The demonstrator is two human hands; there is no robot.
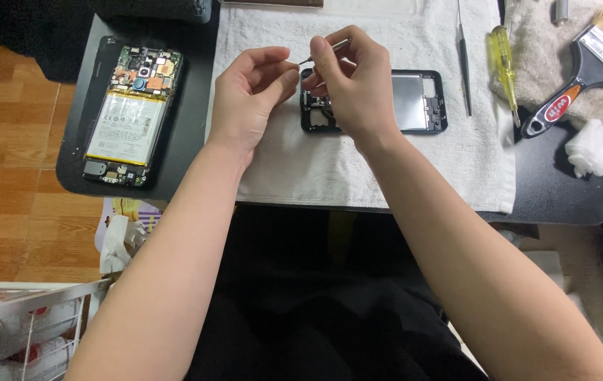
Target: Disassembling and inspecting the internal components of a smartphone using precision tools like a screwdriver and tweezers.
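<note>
The right hand (347, 88) pinches metal tweezers (331, 49), tips hidden behind the left hand's (248, 99) curled fingers. Just beneath the grip lies a black phone frame (414, 102), its left end covered.

worktable layout, seen from above

phone frame (418, 102) lies on the towel (358, 169) at table centre, partly under the right hand (347, 88), which holds tweezers (330, 49); left hand (248, 95) just left of it, fingertips at the tweezer tip. opened phone (132, 106) lies left of the towel, on the bare table (562, 197). a thin probe (464, 63) lies right of the frame on the towel; screwdriver (504, 63) further right, at the towel's edge; brush (583, 67) and wad of tissue (587, 148) at far right. wire rack (26, 324) with cans stands on the floor, lower left.
</note>
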